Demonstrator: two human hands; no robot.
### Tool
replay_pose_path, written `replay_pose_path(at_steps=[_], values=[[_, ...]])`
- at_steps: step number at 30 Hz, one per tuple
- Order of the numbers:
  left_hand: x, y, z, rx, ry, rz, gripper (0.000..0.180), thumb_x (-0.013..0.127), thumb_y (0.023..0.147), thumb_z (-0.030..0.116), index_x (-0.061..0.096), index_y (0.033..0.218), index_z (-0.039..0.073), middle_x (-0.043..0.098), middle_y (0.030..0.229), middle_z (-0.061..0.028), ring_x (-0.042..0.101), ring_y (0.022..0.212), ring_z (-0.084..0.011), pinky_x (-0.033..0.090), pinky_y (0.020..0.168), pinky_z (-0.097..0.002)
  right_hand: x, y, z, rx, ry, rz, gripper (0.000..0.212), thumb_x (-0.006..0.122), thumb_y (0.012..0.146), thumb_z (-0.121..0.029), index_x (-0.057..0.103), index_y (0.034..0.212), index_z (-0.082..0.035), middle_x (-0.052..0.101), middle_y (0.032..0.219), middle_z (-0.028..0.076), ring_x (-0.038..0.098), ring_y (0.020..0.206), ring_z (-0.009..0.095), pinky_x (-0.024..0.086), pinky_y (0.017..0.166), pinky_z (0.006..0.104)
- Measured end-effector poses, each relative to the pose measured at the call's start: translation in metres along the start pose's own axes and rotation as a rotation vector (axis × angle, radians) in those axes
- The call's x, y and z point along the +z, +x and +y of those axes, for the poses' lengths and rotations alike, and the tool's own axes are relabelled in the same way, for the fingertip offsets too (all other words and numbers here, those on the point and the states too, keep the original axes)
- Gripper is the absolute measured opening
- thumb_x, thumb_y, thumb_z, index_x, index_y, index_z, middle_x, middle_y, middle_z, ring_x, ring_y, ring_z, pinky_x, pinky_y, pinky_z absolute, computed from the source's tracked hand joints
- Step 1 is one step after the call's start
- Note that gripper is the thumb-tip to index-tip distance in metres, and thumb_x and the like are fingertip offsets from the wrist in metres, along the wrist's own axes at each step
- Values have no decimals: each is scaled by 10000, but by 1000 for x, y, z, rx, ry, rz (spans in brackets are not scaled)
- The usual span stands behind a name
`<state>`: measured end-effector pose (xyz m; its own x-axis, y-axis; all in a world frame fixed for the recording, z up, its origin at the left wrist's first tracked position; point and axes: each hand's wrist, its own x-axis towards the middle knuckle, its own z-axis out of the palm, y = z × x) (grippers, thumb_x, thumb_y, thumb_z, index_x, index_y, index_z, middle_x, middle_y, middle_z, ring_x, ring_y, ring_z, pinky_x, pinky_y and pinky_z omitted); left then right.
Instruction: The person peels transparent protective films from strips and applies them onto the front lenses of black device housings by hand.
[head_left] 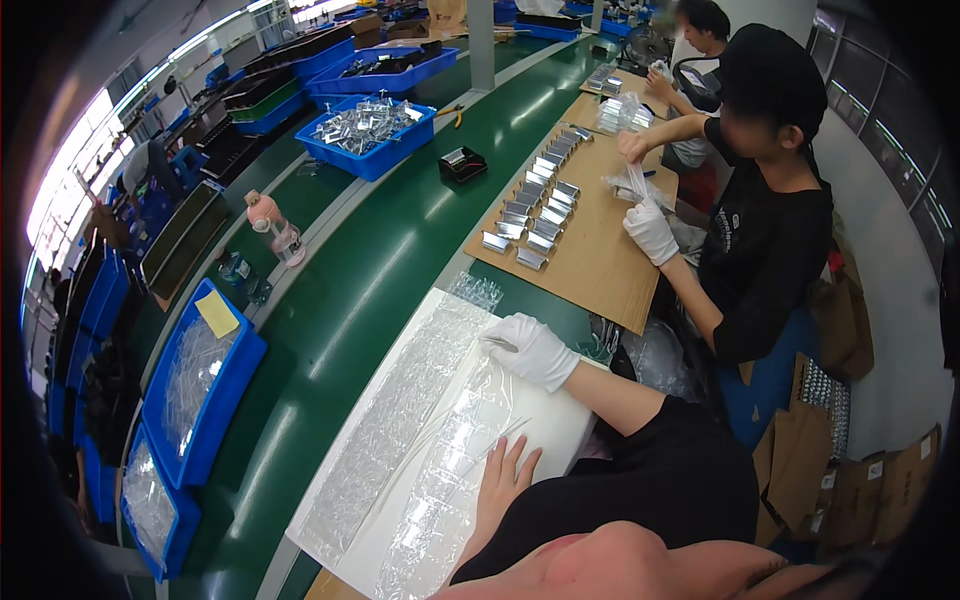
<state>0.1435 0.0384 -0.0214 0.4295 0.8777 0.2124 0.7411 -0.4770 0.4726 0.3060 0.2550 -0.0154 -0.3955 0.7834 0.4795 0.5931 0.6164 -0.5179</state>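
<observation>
My left hand [503, 474], bare, lies flat with its fingers spread on a strip of clear plastic film [445, 500]. My right hand [533, 352], in a white glove, has its fingers drawn together at the upper end of that film and seems to pinch it; the fingertips are partly hidden. Beneath both hands is a stack of white sheets [548, 420]. Along its left side runs a second band of crinkled clear film [385, 420], whose end hangs past the stack's far edge.
Beyond the stack, a brown board [590, 285] bears rows of shiny metal pieces [543, 228]. A co-worker [765, 230] handles a clear bag there. On the green table [330, 340] stand a pink-capped bottle [275, 228], a blue bin [372, 160] of metal parts and blue trays [205, 440] of clear film.
</observation>
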Motion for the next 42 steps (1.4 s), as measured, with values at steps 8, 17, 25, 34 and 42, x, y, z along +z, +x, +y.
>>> replay_pose_path(at_steps=[8, 17, 25, 34, 42], values=[[0, 0, 0, 5, -35, 0, 512, 572, 937, 216, 497, 1433, 109, 408, 1548, -142, 363, 1472, -353, 288, 1228, -496, -1, -1, 5, 289, 272, 53, 183, 650, 923, -139, 731, 1049, -33, 739, 975, 71, 667, 831, 212, 531, 761, 303], [0, 1, 0, -7, -45, -5, 506, 568, 941, 225, 500, 1430, 113, 415, 1544, -141, 359, 1476, -353, 277, 1234, -493, -6, 0, 6, 490, 425, 116, 183, 632, 967, -135, 712, 1090, -26, 744, 967, 48, 672, 823, 159, 537, 758, 264], [-2, 1, 0, -15, -57, -12, 500, 567, 944, 233, 506, 1426, 115, 413, 1551, -140, 355, 1480, -350, 284, 1232, -489, -6, 3, 16, 536, 646, 169, 174, 593, 1006, -127, 729, 1048, -27, 735, 928, 34, 638, 781, 119, 521, 744, 233], [-2, 1, 0, -20, -40, -13, 493, 567, 951, 244, 512, 1426, 126, 413, 1558, -119, 353, 1484, -341, 289, 1232, -476, -7, 6, 31, 698, 971, 282, 195, 555, 1050, -187, 573, 1174, -37, 718, 917, 117, 671, 796, 152, 544, 715, 261], [-11, 3, -2, 111, -197, -64, 462, 532, 983, 242, 511, 1432, 135, 460, 1534, -72, 376, 1482, -288, 296, 1231, -449, -2, 6, 29, 584, 867, 441, 203, 582, 1016, -92, 524, 1205, -43, 707, 913, 112, 678, 796, 168, 550, 718, 261]])
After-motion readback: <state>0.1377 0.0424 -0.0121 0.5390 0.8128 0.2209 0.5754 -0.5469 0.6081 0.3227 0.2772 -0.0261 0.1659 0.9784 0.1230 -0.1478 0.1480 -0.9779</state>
